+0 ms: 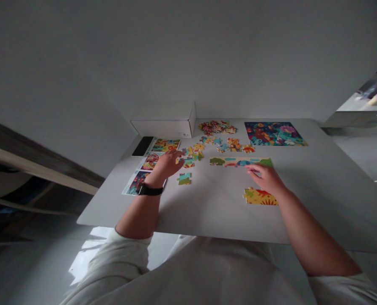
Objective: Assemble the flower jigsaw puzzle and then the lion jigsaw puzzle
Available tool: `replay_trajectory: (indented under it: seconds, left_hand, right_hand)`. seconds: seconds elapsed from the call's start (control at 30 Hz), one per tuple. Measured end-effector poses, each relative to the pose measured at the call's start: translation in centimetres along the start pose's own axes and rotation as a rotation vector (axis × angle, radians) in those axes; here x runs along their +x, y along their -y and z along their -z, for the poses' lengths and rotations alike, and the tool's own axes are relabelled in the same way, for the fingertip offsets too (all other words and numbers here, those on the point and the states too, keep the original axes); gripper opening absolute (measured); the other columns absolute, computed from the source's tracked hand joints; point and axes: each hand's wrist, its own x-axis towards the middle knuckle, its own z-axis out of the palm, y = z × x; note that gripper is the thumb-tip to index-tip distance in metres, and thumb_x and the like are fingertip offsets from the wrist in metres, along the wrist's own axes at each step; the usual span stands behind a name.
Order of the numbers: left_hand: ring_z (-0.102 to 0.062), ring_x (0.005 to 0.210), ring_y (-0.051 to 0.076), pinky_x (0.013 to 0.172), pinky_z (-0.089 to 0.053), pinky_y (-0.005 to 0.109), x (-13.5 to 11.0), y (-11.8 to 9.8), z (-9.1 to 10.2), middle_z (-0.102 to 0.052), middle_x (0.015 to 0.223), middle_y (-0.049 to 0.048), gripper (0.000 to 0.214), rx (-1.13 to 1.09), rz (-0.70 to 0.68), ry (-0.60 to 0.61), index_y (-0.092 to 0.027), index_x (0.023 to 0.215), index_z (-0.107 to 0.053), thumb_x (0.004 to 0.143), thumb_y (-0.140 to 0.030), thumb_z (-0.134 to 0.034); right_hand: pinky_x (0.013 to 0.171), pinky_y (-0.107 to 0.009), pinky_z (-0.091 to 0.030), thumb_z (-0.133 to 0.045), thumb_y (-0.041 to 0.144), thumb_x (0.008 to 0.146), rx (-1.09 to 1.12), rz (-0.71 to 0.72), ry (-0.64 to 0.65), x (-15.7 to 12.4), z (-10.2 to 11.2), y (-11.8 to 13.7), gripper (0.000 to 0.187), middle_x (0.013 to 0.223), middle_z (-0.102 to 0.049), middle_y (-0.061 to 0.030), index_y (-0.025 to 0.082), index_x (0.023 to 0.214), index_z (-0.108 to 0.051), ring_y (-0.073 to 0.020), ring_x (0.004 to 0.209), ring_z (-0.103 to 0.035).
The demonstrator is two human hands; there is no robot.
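Observation:
My left hand [168,165], with a dark watch on its wrist, reaches over the left edge of a cluster of loose jigsaw pieces [197,149]. Its fingers are spread, and I cannot tell whether the tips touch a piece. My right hand [264,176] is open at the lower edge of a joined puzzle strip [229,161], fingers pointing left. Just below that hand lies a joined yellow and red puzzle section [260,197], its right end partly hidden by my forearm. A single green and blue puzzle piece [184,178] lies apart, right of my left hand.
A white box [163,125] stands against the wall at the back left. Beside it are a heap of puzzle pieces [216,126] and, farther right, a finished dark blue puzzle [274,134]. Picture sheets [147,163] and a black phone [143,146] lie at the table's left.

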Motion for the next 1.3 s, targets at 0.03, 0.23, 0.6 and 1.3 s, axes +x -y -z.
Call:
replay_trajectory:
  seconds: [0.03,0.23,0.6,1.3]
  left_hand:
    - [-0.072,0.118,0.030,0.107,-0.057,0.044,0.9,-0.2,0.0,-0.077,0.128,0.0123,0.037,0.009,0.014,0.016,-0.021,0.131,-0.075,0.100,-0.038,-0.062]
    - [-0.074,0.100,0.029,0.092,-0.059,0.038,5.9,-1.2,-1.9,-0.079,0.114,0.0122,0.036,0.112,0.089,0.138,-0.020,0.116,-0.079,0.092,-0.046,-0.076]
    - [-0.073,0.103,0.031,0.092,-0.055,0.035,9.1,-1.4,-4.1,-0.077,0.111,0.0134,0.051,0.188,0.036,0.296,-0.016,0.120,-0.078,0.078,-0.042,-0.090]
    - [-0.071,0.089,0.016,0.082,-0.057,0.031,0.2,-12.1,-4.6,-0.074,0.101,0.0035,0.060,-1.416,0.062,0.287,-0.021,0.129,-0.061,0.078,-0.025,-0.092]
  right_hand:
    - [0.101,-0.048,-0.065,-0.055,0.041,0.104,-0.002,0.000,0.001,0.0,0.0,0.0,0.034,0.118,-0.084,-0.0070,0.029,0.124,-0.080,-0.0272,0.104,-0.081]
    - [0.099,-0.044,-0.065,-0.056,0.037,0.104,-0.013,0.023,0.003,0.0,0.0,0.0,0.032,0.120,-0.084,-0.0068,0.029,0.123,-0.081,-0.0258,0.103,-0.081]
    - [0.096,-0.040,-0.065,-0.061,0.032,0.102,0.008,0.071,-0.042,0.1,-0.6,-0.9,0.028,0.113,-0.085,-0.0065,0.028,0.118,-0.083,-0.0245,0.098,-0.082]
    - [0.082,-0.037,-0.061,-0.074,0.050,0.096,0.572,-0.058,0.199,1.6,-0.6,5.2,0.044,0.109,-0.079,-0.0088,0.027,0.133,-0.072,-0.0234,0.095,-0.074]
